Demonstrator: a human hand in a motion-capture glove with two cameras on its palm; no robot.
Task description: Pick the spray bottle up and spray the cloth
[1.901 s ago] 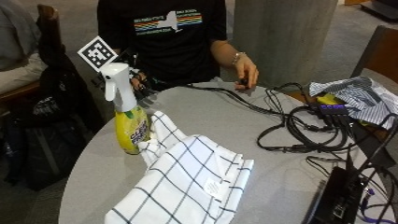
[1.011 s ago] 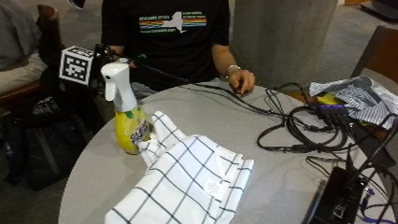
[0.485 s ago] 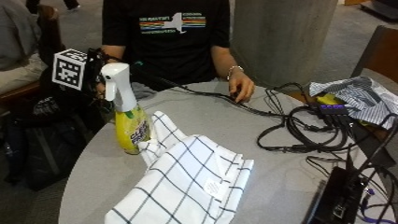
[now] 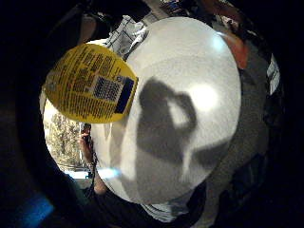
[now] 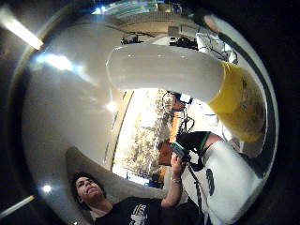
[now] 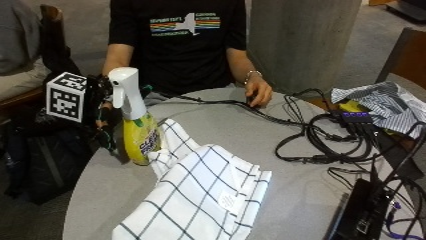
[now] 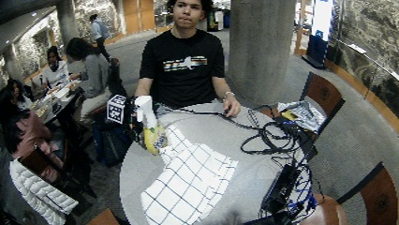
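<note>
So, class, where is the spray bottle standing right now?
In the outside view, the spray bottle stands upright at the round table's edge, touching the checked cloth, with the gloved right hand beside it.

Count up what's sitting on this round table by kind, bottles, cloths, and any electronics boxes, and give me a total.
Spray bottles: 1, the yellow spray bottle with a white trigger head.
Cloths: 2, the white checked cloth beside the bottle, and a striped cloth at the far edge.
Black boxes: 1, a black box joined to the tangle of cables.
Total: 4
</note>
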